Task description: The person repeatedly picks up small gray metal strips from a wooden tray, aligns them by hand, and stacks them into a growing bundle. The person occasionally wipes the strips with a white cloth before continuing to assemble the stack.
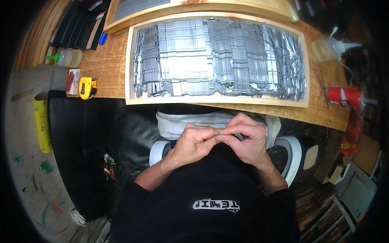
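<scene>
Head view, looking down past a black shirt (194, 182) to a pair of hands and the worktop beyond. Nearest the body, the left hand (196, 142) and right hand (249, 139) meet in front of the chest. Both are narrow: each thumb closes toward its bent forefinger, and the tips touch those of the other hand. Whether anything small lies between them cannot be told, since the fingers cover the spot. Such opposed pinches, held close to the body, probably serve steadiness and fine control. Beneath and beyond lies a pale cloth (174, 123), flanked by the light grey armrests (156, 153) of a seat.

Farther out, a shallow wooden tray (219, 100) sits on the worktop (114, 69), its long side along the near edge, apart from the hands; this position presumably keeps its contents within easy reach. Inside, thin grey strips (182, 44) stand or lie in packed rows, the rims apparently keeping them together. To its left are a yellow tool (86, 88) and a bottle with a green nozzle (69, 58); to its right, a second bottle (325, 49) and a red can (343, 96), all likely set aside to leave the middle for the tray. Farthest, another wooden tray (247, 9) is set just behind the first.
</scene>
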Demonstrator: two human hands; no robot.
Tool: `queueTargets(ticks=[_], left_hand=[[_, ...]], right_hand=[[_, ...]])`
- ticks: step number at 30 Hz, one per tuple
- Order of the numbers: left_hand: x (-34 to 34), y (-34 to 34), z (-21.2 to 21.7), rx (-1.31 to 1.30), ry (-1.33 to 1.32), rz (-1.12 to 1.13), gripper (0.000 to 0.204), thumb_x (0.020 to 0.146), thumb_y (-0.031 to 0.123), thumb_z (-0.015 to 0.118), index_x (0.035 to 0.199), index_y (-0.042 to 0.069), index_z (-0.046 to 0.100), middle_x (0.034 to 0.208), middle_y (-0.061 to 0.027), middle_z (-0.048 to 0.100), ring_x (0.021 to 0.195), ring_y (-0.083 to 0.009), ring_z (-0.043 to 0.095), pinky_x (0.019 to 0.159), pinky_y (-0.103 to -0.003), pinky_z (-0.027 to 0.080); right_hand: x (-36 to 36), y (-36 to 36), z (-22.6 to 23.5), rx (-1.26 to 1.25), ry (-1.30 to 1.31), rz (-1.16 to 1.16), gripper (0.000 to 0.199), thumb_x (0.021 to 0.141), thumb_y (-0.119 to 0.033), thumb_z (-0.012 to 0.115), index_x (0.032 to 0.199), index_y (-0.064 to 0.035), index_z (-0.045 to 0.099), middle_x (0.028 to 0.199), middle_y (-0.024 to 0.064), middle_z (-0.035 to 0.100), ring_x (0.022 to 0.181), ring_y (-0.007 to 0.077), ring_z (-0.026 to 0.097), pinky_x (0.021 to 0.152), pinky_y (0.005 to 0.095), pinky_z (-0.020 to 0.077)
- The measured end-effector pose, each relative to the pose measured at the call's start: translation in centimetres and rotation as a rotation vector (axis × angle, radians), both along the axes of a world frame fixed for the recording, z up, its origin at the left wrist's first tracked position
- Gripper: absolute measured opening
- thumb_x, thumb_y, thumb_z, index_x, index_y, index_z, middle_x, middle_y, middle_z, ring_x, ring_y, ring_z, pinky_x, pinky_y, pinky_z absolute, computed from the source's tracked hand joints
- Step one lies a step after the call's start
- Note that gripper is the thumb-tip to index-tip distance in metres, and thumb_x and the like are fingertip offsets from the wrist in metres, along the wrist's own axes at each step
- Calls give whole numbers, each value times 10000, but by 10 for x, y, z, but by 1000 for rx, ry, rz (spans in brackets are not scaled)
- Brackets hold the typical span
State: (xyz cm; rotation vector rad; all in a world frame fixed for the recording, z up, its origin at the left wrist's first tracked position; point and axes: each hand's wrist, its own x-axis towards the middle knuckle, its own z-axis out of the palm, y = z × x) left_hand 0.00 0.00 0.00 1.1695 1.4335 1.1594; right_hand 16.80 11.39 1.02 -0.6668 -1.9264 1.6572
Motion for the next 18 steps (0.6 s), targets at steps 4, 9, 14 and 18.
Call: queueTargets(ticks=[4, 9, 14, 18], left_hand=[[1, 2, 2, -19, -12, 6, 204, 933, 33, 755, 1130, -17, 777, 865, -194, 774, 741, -228, 774, 627, -294, 557], [3, 3, 3, -41, -23, 11, 123, 936, 38, 756, 1032, -39, 767, 828, -187, 762, 706, -197, 753, 603, -292, 538], [2, 3, 2, -78, -9, -32, 97, 938, 49, 763, 943, -46, 744, 780, -180, 738, 651, -157, 708, 566, -293, 504], [3, 4, 3, -71, -83, -6, 104, 955, 67, 762, 979, -34, 762, 773, -140, 751, 676, -95, 689, 580, -276, 502]], right_hand=[[0, 2, 2, 8, -13, -5, 145, 816, -8, 866, 945, -24, 802, 865, 56, 703, 762, 137, 670, 659, 252, 527], [0, 0, 1, 20, -33, -22, 134, 822, 12, 851, 940, -11, 793, 863, 59, 695, 747, 134, 660, 648, 250, 518], [-1, -2, 2, -27, -40, -40, 136, 825, 4, 851, 945, 1, 787, 869, 52, 688, 731, 109, 635, 618, 248, 493], [0, -1, 3, -71, -84, -27, 181, 825, -23, 867, 977, -2, 772, 904, 52, 693, 770, 101, 641, 647, 243, 501]])
